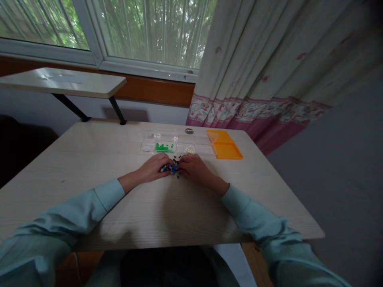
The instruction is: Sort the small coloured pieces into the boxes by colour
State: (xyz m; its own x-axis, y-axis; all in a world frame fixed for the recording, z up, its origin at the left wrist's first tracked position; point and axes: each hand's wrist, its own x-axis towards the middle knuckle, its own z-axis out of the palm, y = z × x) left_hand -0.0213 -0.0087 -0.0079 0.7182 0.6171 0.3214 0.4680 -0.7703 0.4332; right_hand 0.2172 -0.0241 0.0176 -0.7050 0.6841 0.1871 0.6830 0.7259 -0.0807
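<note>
A heap of small blue, yellow and dark pieces point(174, 166) lies on the table between my hands; their exact kind is too small to tell. My left hand point(156, 166) curls its fingers round the left side of the heap, with some pieces under and between them. On the other side, my right hand point(194, 167) has bent fingers closed down at the heap's right edge, and what they pinch is hidden. Just beyond the hands stands a clear compartment box point(176, 142). Green pieces point(164, 148) fill one front compartment, and pale yellow pieces point(188, 150) lie in another.
An orange open case or lid point(226, 144) rests at the right end of the clear box. Behind the box is a dark round spot point(189, 131). A raised shelf point(66, 81) on black legs stands at the back left, and a curtain point(254, 71) hangs beyond the table's right side.
</note>
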